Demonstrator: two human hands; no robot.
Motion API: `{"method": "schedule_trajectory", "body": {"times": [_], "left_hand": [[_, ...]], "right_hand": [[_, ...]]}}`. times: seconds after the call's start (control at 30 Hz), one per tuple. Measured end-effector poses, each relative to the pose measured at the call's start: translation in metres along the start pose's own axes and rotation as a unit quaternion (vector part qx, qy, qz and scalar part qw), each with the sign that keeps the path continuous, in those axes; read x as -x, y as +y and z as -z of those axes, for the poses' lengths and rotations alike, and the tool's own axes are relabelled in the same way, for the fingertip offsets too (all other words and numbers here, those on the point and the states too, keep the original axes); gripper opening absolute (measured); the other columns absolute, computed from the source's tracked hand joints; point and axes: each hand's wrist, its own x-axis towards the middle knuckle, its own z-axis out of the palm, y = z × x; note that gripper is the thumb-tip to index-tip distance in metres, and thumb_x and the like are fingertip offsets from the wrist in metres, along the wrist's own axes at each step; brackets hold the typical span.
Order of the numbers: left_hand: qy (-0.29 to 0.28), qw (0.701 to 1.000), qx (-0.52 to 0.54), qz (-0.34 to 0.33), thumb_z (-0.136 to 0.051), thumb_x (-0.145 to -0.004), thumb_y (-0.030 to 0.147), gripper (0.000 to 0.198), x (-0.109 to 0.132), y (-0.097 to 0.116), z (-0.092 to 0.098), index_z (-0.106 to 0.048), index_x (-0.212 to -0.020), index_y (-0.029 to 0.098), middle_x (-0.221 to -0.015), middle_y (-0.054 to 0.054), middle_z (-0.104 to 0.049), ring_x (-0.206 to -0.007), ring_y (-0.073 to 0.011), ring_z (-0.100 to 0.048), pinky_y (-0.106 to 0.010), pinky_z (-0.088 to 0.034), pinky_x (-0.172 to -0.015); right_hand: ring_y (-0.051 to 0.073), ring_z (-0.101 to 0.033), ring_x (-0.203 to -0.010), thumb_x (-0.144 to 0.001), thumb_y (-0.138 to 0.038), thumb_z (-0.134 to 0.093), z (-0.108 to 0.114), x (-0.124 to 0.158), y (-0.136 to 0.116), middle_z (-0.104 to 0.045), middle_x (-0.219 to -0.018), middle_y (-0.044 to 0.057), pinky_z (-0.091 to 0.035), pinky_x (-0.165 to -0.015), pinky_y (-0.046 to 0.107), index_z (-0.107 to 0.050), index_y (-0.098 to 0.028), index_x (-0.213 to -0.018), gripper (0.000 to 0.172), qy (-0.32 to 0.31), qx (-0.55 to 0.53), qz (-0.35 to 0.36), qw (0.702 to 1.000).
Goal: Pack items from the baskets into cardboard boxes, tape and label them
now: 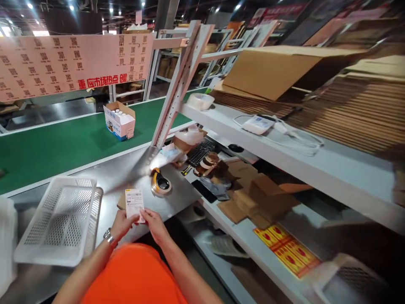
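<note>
Between my two hands is a white printed label [134,200] with a barcode and small text, upright above the steel worktop. My left hand [125,223] is closed on its lower left edge, a metal watch on the wrist. With fingertips pinched, my right hand [151,220] grips the lower right corner. Partly hidden behind the label is a small brown cardboard piece or box [121,202]. A yellow and black tape dispenser [160,183] with a roll of tape lies on the worktop to the right, beyond my hands.
White perforated baskets [60,219] stand at left. On the green conveyor belt [79,147] sits an open carton [119,121] of white-capped bottles. A slanted metal post [177,84] rises ahead. Right-hand shelves [284,147] carry flattened cardboard, a tape roll, a keyboard and a phone.
</note>
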Motion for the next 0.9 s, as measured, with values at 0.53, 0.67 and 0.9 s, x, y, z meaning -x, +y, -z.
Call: {"method": "schedule_trajectory", "body": {"times": [0.53,0.67,0.9], "left_hand": [[0.089,0.992,0.073,0.046,-0.090,-0.067,0.069,0.064,-0.002,0.008,-0.115,-0.083,-0.097,0.013,-0.096,-0.017,-0.086,-0.069,-0.0228,-0.073,-0.033,-0.056,-0.060],[0.081,0.994,0.053,0.048,-0.085,-0.075,0.069,0.061,-0.001,0.005,-0.138,-0.082,-0.099,0.013,-0.096,-0.019,-0.085,-0.071,-0.0245,-0.074,-0.035,-0.056,-0.062],[0.200,0.972,-0.122,-0.036,-0.088,-0.078,0.046,0.054,0.007,-0.004,-0.185,-0.078,-0.123,0.017,-0.144,-0.024,-0.073,-0.128,-0.0366,-0.072,-0.048,-0.061,-0.101]], "right_hand": [[0.029,-0.083,-0.093,-0.070,-0.069,-0.098,0.110,0.051,-0.006,-0.086,-0.090,0.012,-0.063,-0.077,0.036,-0.086,-0.018,-0.095,0.058,0.024,-0.096,-0.052,0.994],[0.027,-0.082,-0.089,-0.066,-0.071,-0.100,0.136,0.053,-0.005,-0.086,-0.086,0.011,-0.062,-0.074,0.033,-0.089,-0.018,-0.093,0.061,0.018,-0.085,-0.050,0.995],[0.024,-0.077,-0.077,-0.061,-0.071,-0.100,0.180,0.059,-0.002,-0.085,-0.082,0.009,-0.060,-0.067,0.033,-0.089,-0.018,-0.084,0.059,0.044,-0.052,-0.032,0.997]]}}
